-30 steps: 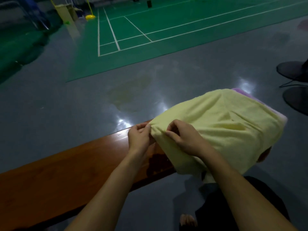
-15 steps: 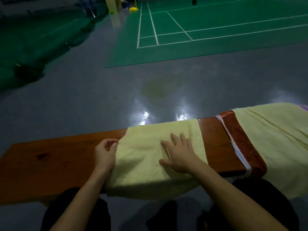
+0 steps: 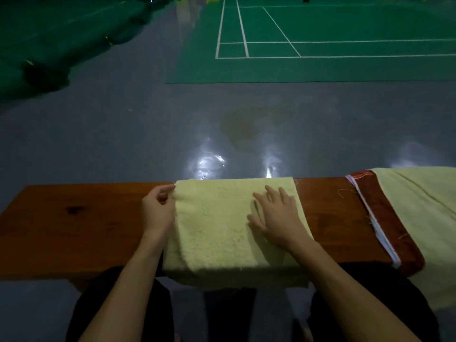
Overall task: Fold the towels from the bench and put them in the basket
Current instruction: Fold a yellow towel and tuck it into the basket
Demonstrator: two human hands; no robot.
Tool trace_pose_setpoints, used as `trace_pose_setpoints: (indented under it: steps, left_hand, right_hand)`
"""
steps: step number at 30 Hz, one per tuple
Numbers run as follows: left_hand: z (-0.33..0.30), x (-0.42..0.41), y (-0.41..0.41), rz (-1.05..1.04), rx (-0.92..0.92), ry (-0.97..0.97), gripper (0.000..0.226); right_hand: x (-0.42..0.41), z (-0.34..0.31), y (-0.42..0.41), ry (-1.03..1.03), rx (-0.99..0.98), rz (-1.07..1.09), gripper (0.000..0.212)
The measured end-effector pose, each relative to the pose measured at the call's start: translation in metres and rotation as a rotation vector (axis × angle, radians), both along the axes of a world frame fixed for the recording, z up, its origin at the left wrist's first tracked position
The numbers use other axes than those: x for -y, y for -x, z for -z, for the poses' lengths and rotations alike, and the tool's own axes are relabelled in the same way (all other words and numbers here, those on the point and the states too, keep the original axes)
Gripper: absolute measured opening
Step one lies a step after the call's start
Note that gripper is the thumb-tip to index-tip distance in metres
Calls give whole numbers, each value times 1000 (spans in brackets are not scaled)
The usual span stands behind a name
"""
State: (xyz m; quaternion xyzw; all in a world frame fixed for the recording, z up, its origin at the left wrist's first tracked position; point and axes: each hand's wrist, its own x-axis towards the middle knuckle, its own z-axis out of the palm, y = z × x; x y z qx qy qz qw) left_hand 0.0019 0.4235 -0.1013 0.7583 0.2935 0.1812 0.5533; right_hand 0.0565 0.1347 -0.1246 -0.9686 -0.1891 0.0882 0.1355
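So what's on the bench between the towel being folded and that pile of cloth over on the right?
Only bare wood of the bench shows between the towel and the pile, apart from a loose thread by the pile's edge, in the head view.

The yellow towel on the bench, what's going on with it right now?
A person is folding the yellow towel on the wooden bench. The left hand pinches its far left corner, while the right hand lies flat on top, pressing it down. The near edge hangs over the bench front. More towels lie in a pile at the right end. No basket is in view.
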Motion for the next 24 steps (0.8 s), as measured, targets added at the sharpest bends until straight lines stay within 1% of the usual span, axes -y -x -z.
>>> trace_pose_setpoints:
  steps: [2,4,5,6,7,8,9,11,15,17,18,20,21,23,24]
  left_hand:
    - [4,-2,4,-28,-72,-232,23]
    - [11,6,12,39,-128,-530,28]
    - [16,15,16,132,-147,-654,36]
    - [22,27,18,261,-178,-765,49]
    - [30,38,21,392,-240,-872,61]
    - [38,48,23,498,-318,-959,68]
    - [44,52,23,566,-385,-992,71]
    - [48,53,24,587,-433,-970,75]
    - [46,42,26,532,-397,-972,75]
    - [42,36,30,499,-390,-969,72]
    - [39,34,33,463,-368,-960,69]
    - [30,27,38,352,-307,-904,58]
    - [26,22,39,283,-285,-854,52]
    - [21,13,40,179,-279,-716,46]
    - [21,9,40,154,-290,-653,47]
  right_hand:
    - [12,-1,-1,29,41,29,68]
    - [15,0,5,13,82,-3,67]
    - [11,1,10,-6,85,-39,68]
    - [6,4,17,-15,79,-81,71]
    - [2,7,24,-6,74,-116,74]
    - [-1,13,29,20,73,-135,76]
    - [-1,18,32,43,75,-134,76]
    - [9,24,32,46,89,-89,75]
    - [34,23,28,50,117,-31,72]
    - [43,16,29,12,150,32,63]
    - [49,11,29,-20,182,77,53]
    - [61,3,29,-85,245,188,34]
    - [66,-1,29,-133,255,250,28]
    - [76,-5,29,-216,247,360,23]
    - [79,-6,29,-223,231,405,22]
